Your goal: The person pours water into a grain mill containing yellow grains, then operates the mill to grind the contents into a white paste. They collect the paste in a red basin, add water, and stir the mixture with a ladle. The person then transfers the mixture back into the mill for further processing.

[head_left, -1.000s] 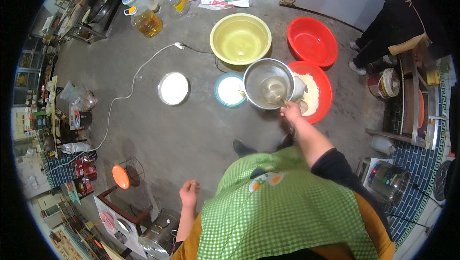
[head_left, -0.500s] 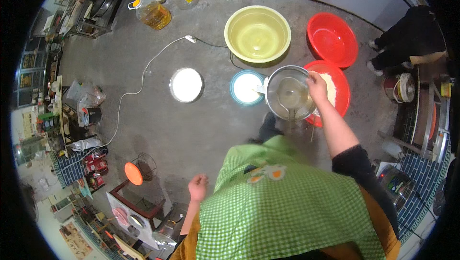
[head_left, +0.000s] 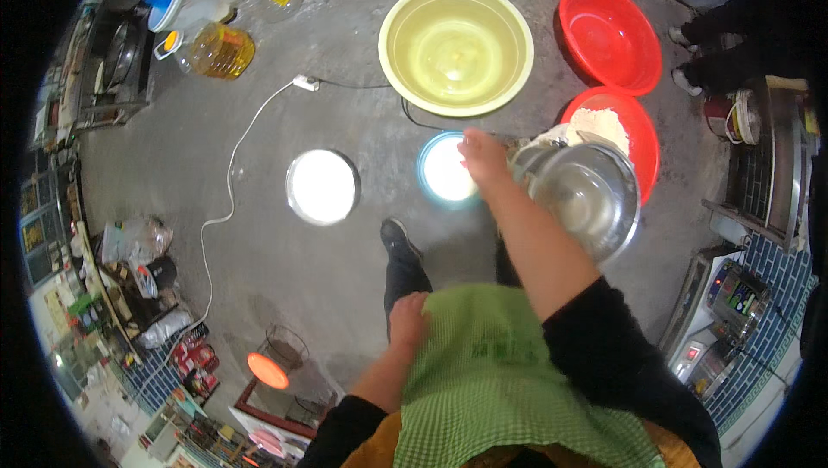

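By the blue bowl [head_left: 444,201], the right hand [head_left: 485,160] is hovering, the left hand [head_left: 408,320] hanging bodyward; I cannot tell either grip. A forearm [head_left: 552,248] bump is threatening to tip the metal pot [head_left: 611,168] rightward of it.

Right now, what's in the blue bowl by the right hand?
Something bright white shows inside the blue bowl; the right hand hides part of its right side. I can't see there.

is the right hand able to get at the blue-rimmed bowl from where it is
Most likely yes: the right hand overlaps the right edge of the blue-rimmed bowl in this view, and nothing visible blocks it, though its height is unclear.
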### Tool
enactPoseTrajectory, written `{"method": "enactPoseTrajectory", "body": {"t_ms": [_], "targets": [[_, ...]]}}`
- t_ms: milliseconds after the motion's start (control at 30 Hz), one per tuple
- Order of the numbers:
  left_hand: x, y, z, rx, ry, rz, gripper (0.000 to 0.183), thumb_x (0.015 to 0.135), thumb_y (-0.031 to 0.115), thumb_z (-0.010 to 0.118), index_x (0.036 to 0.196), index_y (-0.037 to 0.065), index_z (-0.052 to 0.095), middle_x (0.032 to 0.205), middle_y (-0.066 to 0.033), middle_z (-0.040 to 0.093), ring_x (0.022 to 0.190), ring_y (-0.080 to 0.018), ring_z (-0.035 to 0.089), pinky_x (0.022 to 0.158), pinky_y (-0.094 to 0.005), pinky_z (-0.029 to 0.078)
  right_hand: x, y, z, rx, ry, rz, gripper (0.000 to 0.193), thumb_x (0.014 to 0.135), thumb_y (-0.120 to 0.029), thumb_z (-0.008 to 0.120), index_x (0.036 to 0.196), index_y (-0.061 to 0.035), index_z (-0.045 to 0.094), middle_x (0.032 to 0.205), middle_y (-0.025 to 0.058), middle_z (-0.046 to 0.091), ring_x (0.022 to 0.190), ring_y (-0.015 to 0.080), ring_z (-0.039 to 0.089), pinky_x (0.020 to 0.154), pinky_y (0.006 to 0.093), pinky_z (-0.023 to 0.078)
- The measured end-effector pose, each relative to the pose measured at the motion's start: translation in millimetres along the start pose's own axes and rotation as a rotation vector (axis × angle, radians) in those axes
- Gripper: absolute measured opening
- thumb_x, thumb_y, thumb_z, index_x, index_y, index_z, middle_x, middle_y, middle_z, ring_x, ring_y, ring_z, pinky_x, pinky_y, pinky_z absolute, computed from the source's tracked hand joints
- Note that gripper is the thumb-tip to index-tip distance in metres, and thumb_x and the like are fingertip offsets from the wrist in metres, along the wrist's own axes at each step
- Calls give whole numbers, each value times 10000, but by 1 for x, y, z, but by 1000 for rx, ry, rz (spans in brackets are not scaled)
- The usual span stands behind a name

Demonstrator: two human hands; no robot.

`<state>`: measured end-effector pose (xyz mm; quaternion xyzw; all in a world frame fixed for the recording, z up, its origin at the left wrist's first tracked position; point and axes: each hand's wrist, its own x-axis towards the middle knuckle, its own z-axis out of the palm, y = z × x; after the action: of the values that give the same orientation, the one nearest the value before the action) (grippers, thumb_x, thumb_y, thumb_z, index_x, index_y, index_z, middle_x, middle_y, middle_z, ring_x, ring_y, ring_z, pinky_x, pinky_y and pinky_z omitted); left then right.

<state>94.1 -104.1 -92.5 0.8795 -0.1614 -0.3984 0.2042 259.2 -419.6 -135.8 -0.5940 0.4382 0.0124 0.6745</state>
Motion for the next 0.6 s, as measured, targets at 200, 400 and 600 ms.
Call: {"method": "enactPoseTrajectory", "body": {"t_ms": [200, 400, 600], "targets": [[36, -76, 1, 126, -29, 80, 416, 782, 170, 620, 1182, 57, 593, 1196, -162, 597, 1128, -357, 528, 978, -465, 398, 97, 147, 50, 266, 34, 401, 442, 835, -136, 647, 1245, -49, 508, 1158, 121, 566, 926, 245, 582, 733, 362, 534], [38, -102, -1, 84, -158, 8, 459, 794, 186, 628, 1227, 49, 556, 1216, -171, 583, 1160, -354, 506, 1002, -475, 373, 207, 206, 30, 701, 280, 351, 345, 882, -137, 640, 1170, -28, 486, 1139, 92, 488, 994, 199, 510, 783, 370, 554], [44, -107, -7, -19, -36, 2, 419, 765, 200, 653, 1152, 55, 588, 1135, -127, 619, 1093, -335, 541, 939, -473, 406, 269, 179, 26, 708, 348, 336, 286, 891, -211, 652, 1079, -37, 525, 934, 80, 553, 764, 155, 534, 594, 230, 531]]}}
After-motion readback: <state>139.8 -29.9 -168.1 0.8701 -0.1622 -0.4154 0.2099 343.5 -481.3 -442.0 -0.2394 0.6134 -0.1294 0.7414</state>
